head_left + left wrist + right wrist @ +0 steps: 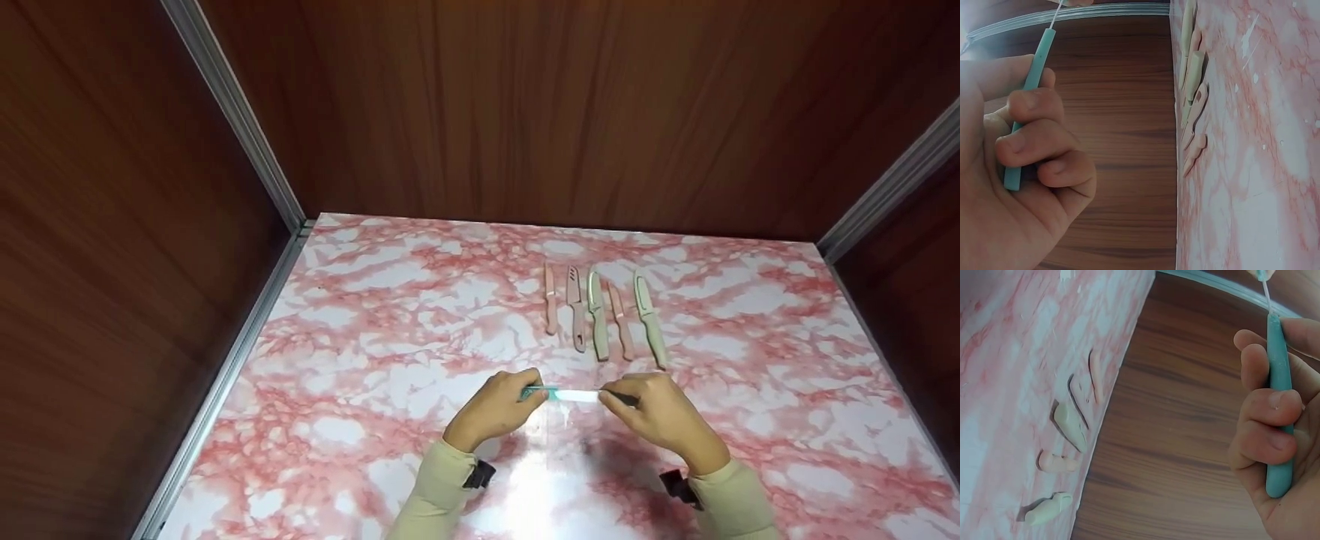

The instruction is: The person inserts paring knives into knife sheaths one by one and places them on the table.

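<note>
A teal-handled knife spans my two hands above the table, its pale blade (576, 395) bare between them. My left hand (495, 409) grips a teal blade cover (1030, 84) with fingers curled round it, and the blade runs out from the cover's end. My right hand (660, 412) holds the knife's teal handle (1279, 382), fingers wrapped about it. In both wrist views the blade shows edge-on as a thin strip between cover and handle.
Beyond the hands, several knives lie side by side on the red-and-white marbled table (360, 360): pink ones (577, 322) and pale green ones (651, 322). Brown wood panels (525, 112) stand behind and at both sides, with metal strips (240, 112) at the corners.
</note>
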Tool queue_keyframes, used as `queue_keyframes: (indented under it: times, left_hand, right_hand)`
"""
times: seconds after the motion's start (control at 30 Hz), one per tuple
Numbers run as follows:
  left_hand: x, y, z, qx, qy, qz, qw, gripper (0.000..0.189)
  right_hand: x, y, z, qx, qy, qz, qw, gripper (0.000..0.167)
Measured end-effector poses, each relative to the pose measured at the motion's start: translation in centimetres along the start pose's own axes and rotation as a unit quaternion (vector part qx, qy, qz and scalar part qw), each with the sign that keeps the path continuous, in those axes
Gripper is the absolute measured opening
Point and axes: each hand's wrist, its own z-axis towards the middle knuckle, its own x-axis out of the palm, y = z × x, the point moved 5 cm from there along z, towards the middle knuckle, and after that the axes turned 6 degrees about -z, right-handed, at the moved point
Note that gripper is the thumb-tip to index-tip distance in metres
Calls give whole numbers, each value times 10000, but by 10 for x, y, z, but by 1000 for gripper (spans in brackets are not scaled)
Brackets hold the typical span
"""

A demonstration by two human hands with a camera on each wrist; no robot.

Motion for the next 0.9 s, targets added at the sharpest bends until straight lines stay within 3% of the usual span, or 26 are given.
queue_keyframes:
  times: [0.5,0.67,0.9]
  left_hand:
    - [0,0,1,-35,89,-157,9998,23]
    - [0,0,1,5,-26,-103,9999,23]
    - [2,4,1,-58,-6,-176,9998,24]
  right_hand:
    - [6,6,10,-368,26,-26,9993,6]
    - [6,7,11,-539,-5,10,9985,6]
    - [8,6,16,-555,30,17,9984,8]
